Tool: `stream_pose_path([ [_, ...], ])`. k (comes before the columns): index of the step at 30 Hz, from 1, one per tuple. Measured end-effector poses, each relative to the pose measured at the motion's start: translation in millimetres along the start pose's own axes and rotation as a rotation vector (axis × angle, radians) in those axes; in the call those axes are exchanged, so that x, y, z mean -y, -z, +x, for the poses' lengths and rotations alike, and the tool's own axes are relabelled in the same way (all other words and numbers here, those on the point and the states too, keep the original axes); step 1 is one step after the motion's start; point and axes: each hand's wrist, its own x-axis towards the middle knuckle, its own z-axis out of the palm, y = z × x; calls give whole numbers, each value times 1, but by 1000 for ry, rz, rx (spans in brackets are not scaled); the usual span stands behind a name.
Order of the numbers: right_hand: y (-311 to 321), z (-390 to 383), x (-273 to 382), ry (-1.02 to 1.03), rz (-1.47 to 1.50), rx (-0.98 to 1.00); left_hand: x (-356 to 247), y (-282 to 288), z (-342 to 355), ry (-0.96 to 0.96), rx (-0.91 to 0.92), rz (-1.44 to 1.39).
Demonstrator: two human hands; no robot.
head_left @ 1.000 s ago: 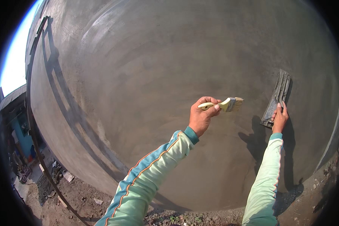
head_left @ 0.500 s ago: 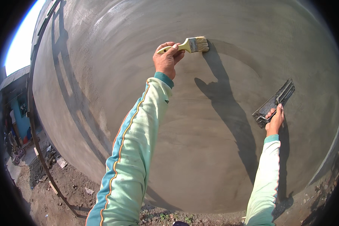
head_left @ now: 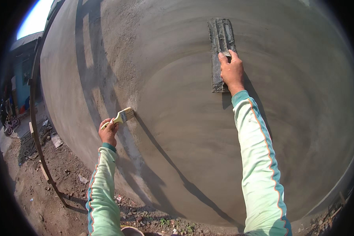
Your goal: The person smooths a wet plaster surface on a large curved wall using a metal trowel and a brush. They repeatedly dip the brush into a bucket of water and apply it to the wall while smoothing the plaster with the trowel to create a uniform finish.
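Observation:
My left hand (head_left: 108,132) is closed round the pale yellow handle of a paintbrush (head_left: 123,115). Its bristles point up and right, close to the wall; whether they touch it I cannot tell. Higher up and to the right, my right hand (head_left: 232,72) grips the handle of a long plastering trowel (head_left: 221,39) smeared with grey mortar. The trowel stands nearly upright, its blade along the wall. Before me spreads the grey plastered wall (head_left: 192,145), smooth and damp-looking around the trowel and rougher toward the left.
A thin wooden pole (head_left: 36,133) rises at the left, casting a ladder-like shadow on the wall. Below lie dirt and rubble (head_left: 72,167), and a bucket (head_left: 132,231) sits near the lower edge. A blue building (head_left: 23,84) stands far left.
My right hand has swept the trowel up and left, turning it nearly upright. My left hand has drawn the paintbrush down and left. The view has shifted somewhat.

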Motion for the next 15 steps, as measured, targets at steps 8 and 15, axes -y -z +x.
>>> stream_pose_path([
  [8, -213, -149, 70, 129, -520, 760, 123, 159, -271, 624, -151, -9],
  [15, -191, -100, 71, 340, -628, 478, 116, 236, -391, 815, -294, 77],
])
